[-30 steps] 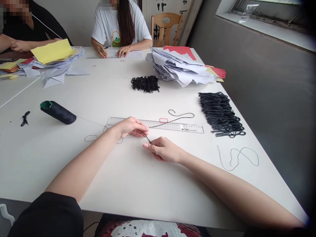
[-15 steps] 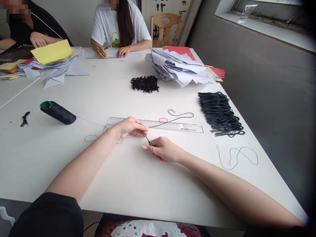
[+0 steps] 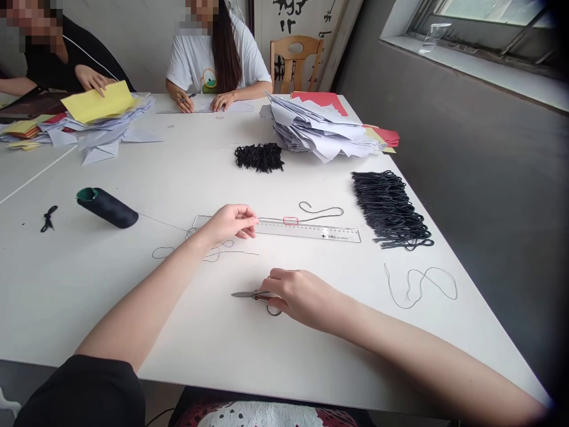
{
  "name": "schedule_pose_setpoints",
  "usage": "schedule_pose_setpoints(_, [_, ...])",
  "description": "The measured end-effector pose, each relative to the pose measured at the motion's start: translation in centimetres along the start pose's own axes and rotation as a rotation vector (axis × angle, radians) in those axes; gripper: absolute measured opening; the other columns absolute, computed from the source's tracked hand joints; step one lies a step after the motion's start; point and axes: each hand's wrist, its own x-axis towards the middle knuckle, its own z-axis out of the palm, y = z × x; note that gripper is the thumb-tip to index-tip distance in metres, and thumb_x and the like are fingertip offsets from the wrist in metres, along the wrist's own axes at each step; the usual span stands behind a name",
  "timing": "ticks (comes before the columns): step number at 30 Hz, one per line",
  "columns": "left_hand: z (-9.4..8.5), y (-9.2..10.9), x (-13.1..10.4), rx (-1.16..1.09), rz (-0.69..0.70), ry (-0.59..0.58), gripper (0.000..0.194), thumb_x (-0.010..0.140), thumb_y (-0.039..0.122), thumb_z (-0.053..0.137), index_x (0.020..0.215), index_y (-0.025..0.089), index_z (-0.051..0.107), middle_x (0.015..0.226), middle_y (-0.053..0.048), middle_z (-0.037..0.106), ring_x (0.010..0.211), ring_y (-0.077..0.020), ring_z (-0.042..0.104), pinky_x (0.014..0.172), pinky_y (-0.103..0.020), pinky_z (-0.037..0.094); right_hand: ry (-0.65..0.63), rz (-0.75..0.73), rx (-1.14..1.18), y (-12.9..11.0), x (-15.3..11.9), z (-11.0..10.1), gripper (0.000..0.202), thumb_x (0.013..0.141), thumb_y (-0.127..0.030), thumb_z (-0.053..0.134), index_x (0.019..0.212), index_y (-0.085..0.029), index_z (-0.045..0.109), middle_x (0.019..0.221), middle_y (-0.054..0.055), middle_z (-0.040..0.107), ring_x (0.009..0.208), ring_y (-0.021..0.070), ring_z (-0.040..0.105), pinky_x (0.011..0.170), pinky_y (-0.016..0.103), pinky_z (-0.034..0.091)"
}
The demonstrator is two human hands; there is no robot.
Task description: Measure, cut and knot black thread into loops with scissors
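Between the fingertips of my left hand (image 3: 234,223) is one end of a dark cord (image 3: 319,216), which curls away to the right above a clear ruler (image 3: 306,229). My right hand (image 3: 293,293) is closed around the handles of small scissors (image 3: 243,294), whose blades point left just over or on the white table. Loose thin thread (image 3: 216,255) lies beside my left wrist and runs back to a dark spool (image 3: 109,207) lying on its side.
Black looped cords lie in a large bundle (image 3: 391,207) at right and a smaller one (image 3: 259,157) farther back. A paper pile (image 3: 320,127) stands behind. Loose thread (image 3: 427,284) lies right. Two people (image 3: 217,65) sit across the white table (image 3: 200,344).
My right hand has moved down, away from my left hand, and the scissors now point left, apart from the cord. My left hand still pinches the cord. The view has shifted slightly.
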Motion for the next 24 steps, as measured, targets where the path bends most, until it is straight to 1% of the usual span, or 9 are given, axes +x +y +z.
schedule_pose_setpoints(2, [-0.1,1.4,-0.8,0.069,0.128,0.111,0.021,0.081,0.037,0.065,0.081,0.016,0.062,0.105,-0.008,0.068,0.069,-0.0132,0.068,0.055,-0.021,0.051,0.048,-0.038,-0.095,-0.2,-0.3,0.4,0.007,0.088,-0.017,0.059,0.094,-0.016,0.064,0.09,0.006,0.06,0.063,0.0134,0.056,0.057,0.026,0.041])
schedule_pose_setpoints(4, [0.0,2.9,-1.9,0.067,0.248,0.145,0.022,0.082,0.037,0.063,0.079,0.016,0.059,0.129,-0.008,0.059,0.06,-0.0086,0.065,0.047,-0.02,0.046,0.229,-0.07,-0.057,0.1,-0.4,0.3,0.005,0.089,-0.021,0.059,0.088,-0.016,0.061,0.09,0.006,0.058,0.063,0.0133,0.056,0.057,0.027,0.044])
schedule_pose_setpoints(7, [0.5,4.6,-3.5,-0.027,0.341,0.017,0.021,0.083,0.034,0.062,0.077,0.015,0.057,0.139,-0.009,0.051,0.052,-0.0047,0.06,0.043,-0.019,0.042,0.748,-0.118,0.082,1.3,-0.4,-1.1,0.009,0.092,-0.027,0.056,0.094,-0.019,0.054,0.102,0.011,0.058,0.089,0.0201,0.061,0.075,0.033,0.05])
schedule_pose_setpoints(9, [0.9,5.2,-4.3,-0.089,0.333,-0.1,0.02,0.083,0.032,0.062,0.076,0.014,0.058,0.139,-0.009,0.052,0.053,-0.0049,0.06,0.043,-0.018,0.043,0.909,-0.165,0.145,2.4,-0.3,-2.3,0.028,0.089,-0.033,0.06,0.111,-0.02,0.049,0.122,0.016,0.054,0.116,0.027,0.053,0.092,0.043,0.046])
schedule_pose_setpoints(11, [1.2,5.4,-4.8,-0.182,0.301,-0.16,0.017,0.082,0.029,0.063,0.075,0.014,0.059,0.137,-0.009,0.053,0.056,-0.0058,0.062,0.044,-0.017,0.045,0.776,-0.192,0.285,3.5,-0.3,-3.2,0.049,0.086,-0.04,0.064,0.126,-0.022,0.042,0.127,0.015,0.054,0.122,0.028,0.05,0.097,0.047,0.043])
schedule_pose_setpoints(12, [1.2,5.4,-4.8,-0.26,0.28,-0.163,0.015,0.082,0.027,0.063,0.076,0.015,0.059,0.135,-0.009,0.055,0.059,-0.0066,0.063,0.044,-0.016,0.046,0.671,-0.187,0.385,4.0,-0.3,-3.5,0.048,0.087,-0.043,0.061,0.126,-0.022,0.043,0.12,0.013,0.058,0.114,0.026,0.056,0.094,0.045,0.045])
schedule_pose_setpoints(15, [0.6,5.1,-4.5,-0.6,0.2,-0.089,0.009,0.084,0.017,0.057,0.075,0.014,0.059,0.124,-0.009,0.063,0.078,-0.0112,0.069,0.052,-0.014,0.052,0.478,-0.112,0.66,5.5,-0.3,-3.8,0.032,0.095,-0.048,0.047,0.099,-0.018,0.058,0.082,0.004,0.06,0.069,0.014,0.058,0.068,0.031,0.047])
schedule_pose_setpoints(19, [-1.4,3.9,-3.5,-0.972,0.138,0.189,0.022,0.091,0.009,0.042,0.077,0.013,0.059,0.096,-0.007,0.068,0.098,-0.0124,0.067,0.076,-0.016,0.056,0.603,-0.036,0.793,7.5,-0.8,-4.2,0.041,0.092,-0.055,0.047,0.08,-0.017,0.059,0.06,-0.004,0.037,0.051,0.0083,0.034,0.05,0.025,0.029])
schedule_pose_setpoints(24, [-4.1,0.7,-2.4,-1.075,0.2,0.467,0.023,0.089,0.007,0.043,0.072,0.014,0.057,0.068,-0.002,0.059,0.09,-0.0094,0.068,0.083,-0.014,0.053,0.789,0.218,0.677,10.0,-2.4,-5.5,0.041,0.084,-0.056,0.058,0.086,-0.017,0.067,0.052,-0.006,0.029,0.048,0.0085,0.025,0.046,0.026,0.018])
